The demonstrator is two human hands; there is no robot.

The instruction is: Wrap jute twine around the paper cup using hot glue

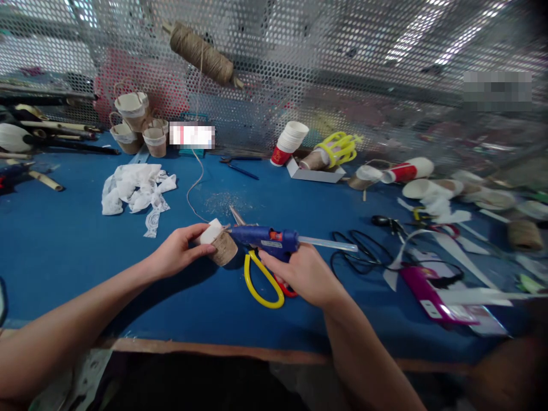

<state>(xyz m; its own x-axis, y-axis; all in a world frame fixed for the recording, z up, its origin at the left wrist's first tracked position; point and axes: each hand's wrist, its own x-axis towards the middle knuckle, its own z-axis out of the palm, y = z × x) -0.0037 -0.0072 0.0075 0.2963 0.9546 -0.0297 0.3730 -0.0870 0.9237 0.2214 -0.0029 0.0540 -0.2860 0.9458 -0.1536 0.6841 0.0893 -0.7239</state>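
Observation:
Between the fingers and thumb of my left hand (188, 248) is a small paper cup (225, 250), tilted, its lower part wrapped in brown twine and its other end white. My right hand (306, 271) grips a blue glue gun (274, 238) with a clear glue stick out of its back. The gun's nozzle points left and meets the cup near the edge of the twine; whether glue is coming out is too small to tell. Scissors (261, 285) with yellow handles lie under the gun. A strand of twine (192, 191) runs from the hanging spool (201, 54) down to the cup.
White lace (137, 188) lies at the left, below twine-wrapped cups (132, 111). Farther back stand stacked paper cups (289, 142) and a white box (317, 171). A black cable (363, 251), a purple package (440, 297) and white ribbon (458, 254) lie at the right.

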